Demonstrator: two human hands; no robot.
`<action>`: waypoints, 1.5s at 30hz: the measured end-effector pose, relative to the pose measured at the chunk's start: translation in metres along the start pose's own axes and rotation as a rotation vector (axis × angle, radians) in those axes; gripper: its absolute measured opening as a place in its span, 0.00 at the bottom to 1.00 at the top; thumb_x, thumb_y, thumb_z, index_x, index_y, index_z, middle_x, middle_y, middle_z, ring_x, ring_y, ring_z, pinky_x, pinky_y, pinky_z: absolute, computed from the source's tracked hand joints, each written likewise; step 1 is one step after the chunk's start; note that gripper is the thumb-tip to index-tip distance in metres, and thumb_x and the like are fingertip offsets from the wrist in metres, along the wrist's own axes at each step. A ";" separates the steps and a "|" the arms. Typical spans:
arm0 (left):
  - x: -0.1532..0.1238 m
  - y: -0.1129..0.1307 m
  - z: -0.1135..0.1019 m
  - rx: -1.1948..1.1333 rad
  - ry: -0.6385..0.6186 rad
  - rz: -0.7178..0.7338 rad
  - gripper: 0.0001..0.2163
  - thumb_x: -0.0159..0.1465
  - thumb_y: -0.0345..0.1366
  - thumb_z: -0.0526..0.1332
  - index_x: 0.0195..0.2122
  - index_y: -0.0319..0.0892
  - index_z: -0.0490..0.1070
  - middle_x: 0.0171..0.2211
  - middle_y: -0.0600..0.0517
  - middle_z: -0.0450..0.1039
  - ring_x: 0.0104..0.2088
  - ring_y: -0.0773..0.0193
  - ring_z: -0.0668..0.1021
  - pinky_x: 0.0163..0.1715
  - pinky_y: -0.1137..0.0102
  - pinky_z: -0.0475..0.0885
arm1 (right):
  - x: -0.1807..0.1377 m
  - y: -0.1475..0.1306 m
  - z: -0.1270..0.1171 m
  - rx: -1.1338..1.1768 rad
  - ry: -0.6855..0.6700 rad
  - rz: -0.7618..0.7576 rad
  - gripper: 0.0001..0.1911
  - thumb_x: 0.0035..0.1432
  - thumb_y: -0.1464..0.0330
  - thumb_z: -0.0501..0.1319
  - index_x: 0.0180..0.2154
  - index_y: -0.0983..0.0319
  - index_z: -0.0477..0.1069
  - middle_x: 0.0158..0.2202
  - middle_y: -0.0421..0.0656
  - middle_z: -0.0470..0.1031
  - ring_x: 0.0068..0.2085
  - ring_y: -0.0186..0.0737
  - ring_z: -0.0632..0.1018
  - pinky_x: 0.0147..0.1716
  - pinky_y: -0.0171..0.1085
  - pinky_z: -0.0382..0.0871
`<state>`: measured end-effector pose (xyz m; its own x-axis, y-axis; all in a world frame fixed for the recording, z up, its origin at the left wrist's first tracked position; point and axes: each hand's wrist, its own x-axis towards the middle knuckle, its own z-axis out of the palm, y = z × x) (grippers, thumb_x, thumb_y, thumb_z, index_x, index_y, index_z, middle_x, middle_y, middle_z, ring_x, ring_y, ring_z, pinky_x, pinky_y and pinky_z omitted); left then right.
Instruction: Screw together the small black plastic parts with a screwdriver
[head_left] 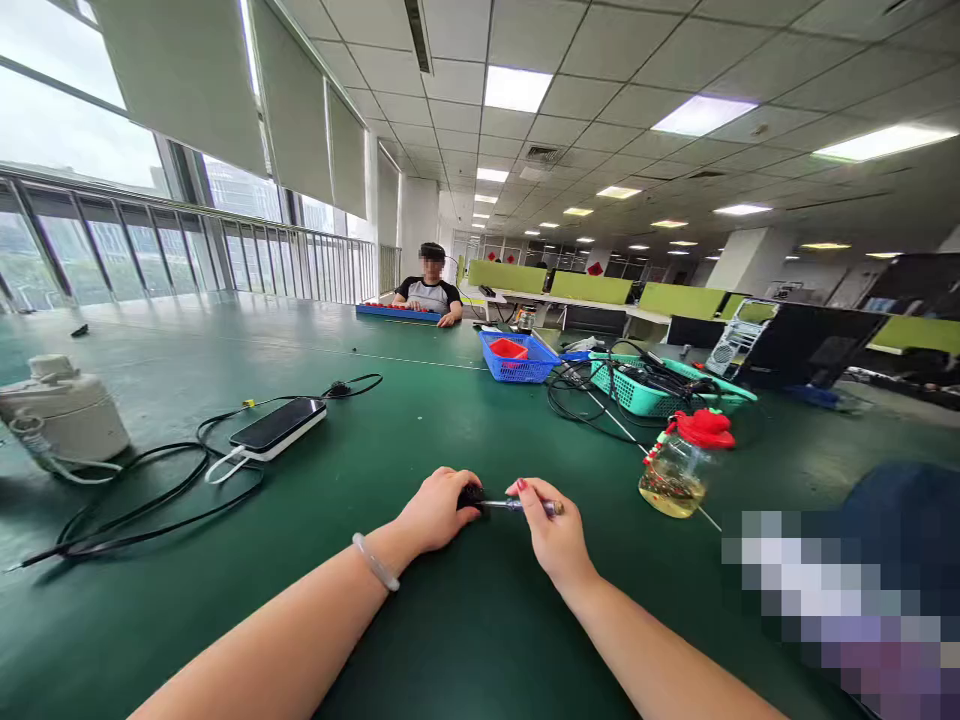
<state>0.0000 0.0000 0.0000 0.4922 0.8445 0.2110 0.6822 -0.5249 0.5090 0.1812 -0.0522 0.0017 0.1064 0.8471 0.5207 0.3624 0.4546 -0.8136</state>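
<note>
My left hand [437, 508] is closed round a small black part [471, 493] low over the green table [450, 640]. My right hand [553, 535] pinches a thin silver and purple tool [517, 505], perhaps a pen or a small screwdriver. The tool lies level and its tip meets the black part between my hands. A pale bracelet [376, 563] circles my left wrist. I cannot make out what the black part is.
A phone on a white power bank [279, 427] with black cables [150, 490] lies to the left, beside a white pot [64, 410]. A glass jug with a red lid [682, 465], a teal basket [645, 390] and a blue basket [519, 357] stand right. Another person [430, 290] sits at the far end.
</note>
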 end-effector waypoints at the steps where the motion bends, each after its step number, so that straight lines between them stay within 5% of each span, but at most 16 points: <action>1: 0.000 -0.001 0.000 0.001 -0.003 0.001 0.15 0.57 0.36 0.63 0.46 0.45 0.70 0.45 0.48 0.75 0.50 0.53 0.72 0.52 0.59 0.69 | 0.000 0.000 0.000 0.004 -0.012 -0.013 0.20 0.63 0.57 0.54 0.26 0.61 0.73 0.19 0.37 0.63 0.21 0.33 0.62 0.22 0.33 0.58; 16: 0.002 -0.006 0.002 0.014 0.012 0.033 0.15 0.57 0.34 0.62 0.46 0.45 0.71 0.45 0.49 0.76 0.50 0.54 0.72 0.52 0.59 0.69 | -0.013 -0.019 0.005 -0.406 -0.268 -0.453 0.07 0.62 0.70 0.54 0.29 0.59 0.63 0.22 0.36 0.67 0.21 0.31 0.66 0.24 0.31 0.57; 23: 0.002 -0.005 0.002 0.019 0.015 0.027 0.15 0.58 0.34 0.61 0.47 0.45 0.71 0.45 0.49 0.76 0.50 0.54 0.72 0.52 0.60 0.69 | -0.014 -0.016 0.004 -0.521 -0.265 -0.590 0.07 0.63 0.72 0.52 0.30 0.59 0.64 0.23 0.37 0.69 0.21 0.33 0.66 0.25 0.33 0.57; 45: 0.001 -0.005 0.001 -0.014 0.004 -0.024 0.19 0.57 0.38 0.64 0.50 0.46 0.69 0.47 0.47 0.75 0.50 0.53 0.73 0.52 0.60 0.69 | -0.006 -0.008 0.000 -0.412 -0.120 -0.495 0.09 0.64 0.70 0.52 0.30 0.58 0.65 0.24 0.37 0.69 0.23 0.32 0.69 0.25 0.31 0.61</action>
<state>-0.0025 0.0036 -0.0032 0.4735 0.8574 0.2018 0.6860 -0.5027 0.5260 0.1773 -0.0612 0.0053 -0.2591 0.6003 0.7566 0.6695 0.6763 -0.3072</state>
